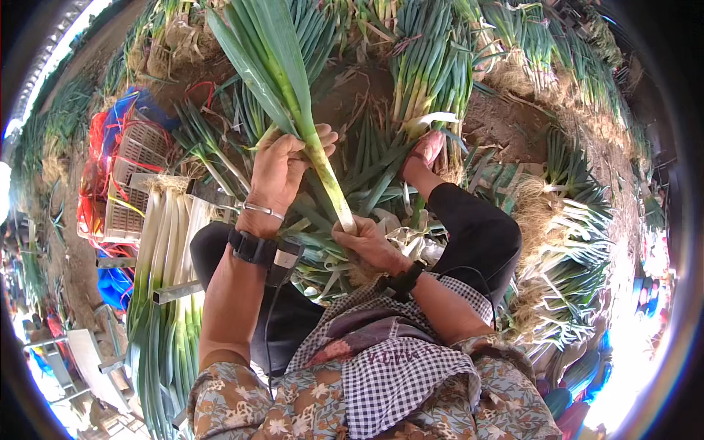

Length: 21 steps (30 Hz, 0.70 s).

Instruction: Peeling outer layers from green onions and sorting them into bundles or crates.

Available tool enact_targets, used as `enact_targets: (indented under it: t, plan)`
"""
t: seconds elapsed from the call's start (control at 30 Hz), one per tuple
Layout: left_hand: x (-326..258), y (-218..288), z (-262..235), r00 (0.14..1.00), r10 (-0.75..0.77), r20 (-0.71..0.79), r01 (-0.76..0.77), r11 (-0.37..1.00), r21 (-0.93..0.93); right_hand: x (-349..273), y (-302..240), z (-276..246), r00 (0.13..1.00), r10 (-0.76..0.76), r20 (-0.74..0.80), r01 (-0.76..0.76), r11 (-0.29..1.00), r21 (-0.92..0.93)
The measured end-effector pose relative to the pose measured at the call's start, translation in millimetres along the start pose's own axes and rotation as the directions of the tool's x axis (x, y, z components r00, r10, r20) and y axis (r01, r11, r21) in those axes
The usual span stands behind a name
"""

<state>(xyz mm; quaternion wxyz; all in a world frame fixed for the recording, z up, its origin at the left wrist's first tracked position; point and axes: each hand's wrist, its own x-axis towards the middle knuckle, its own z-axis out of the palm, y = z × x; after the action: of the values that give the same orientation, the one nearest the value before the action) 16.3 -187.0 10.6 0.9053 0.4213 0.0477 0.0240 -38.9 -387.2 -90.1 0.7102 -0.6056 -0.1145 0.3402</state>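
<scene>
A long leek [293, 88] with broad green leaves and a pale stalk stands upright in front of me. My left hand [282, 167] grips it around the upper stalk, just below the leaves. My right hand [364, 242] holds the white lower end of the same leek, close to my lap. Both wrists carry black bands, and the left also has a thin silver bracelet. My bare foot [427, 149] shows beyond the right hand, among loose leaves. Trimmed leaf scraps [367, 176] lie under and around the leek.
A row of cleaned white leeks [165, 257] lies on a rack at my left. A pale plastic crate [136, 180] with red straps stands beyond it. Bundles of leeks [429, 66] with roots are heaped ahead and to the right [565, 242] on bare earth.
</scene>
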Motion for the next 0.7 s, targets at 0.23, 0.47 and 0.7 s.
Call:
enact_targets:
  t: [0.23,0.47,0.7]
  plan:
    - [-9.9,-6.2,6.7,0.997,0.075,0.005,-0.073,0.984,-0.165,-7.0,-23.8,5.7,0.933,0.191,0.306,-0.264,0.94,0.217]
    - [-22.9,-19.2,8.8,0.949,-0.001,0.315,0.086,0.963,-0.256,-39.2,-73.2,38.5,0.666,0.099,0.74,-0.538,0.75,0.384]
    - [-34.0,-16.1,9.5,0.811,-0.267,0.521,0.345,0.937,-0.059,-34.8,-89.3,36.5,0.665,0.143,0.733,-0.461,0.851,0.252]
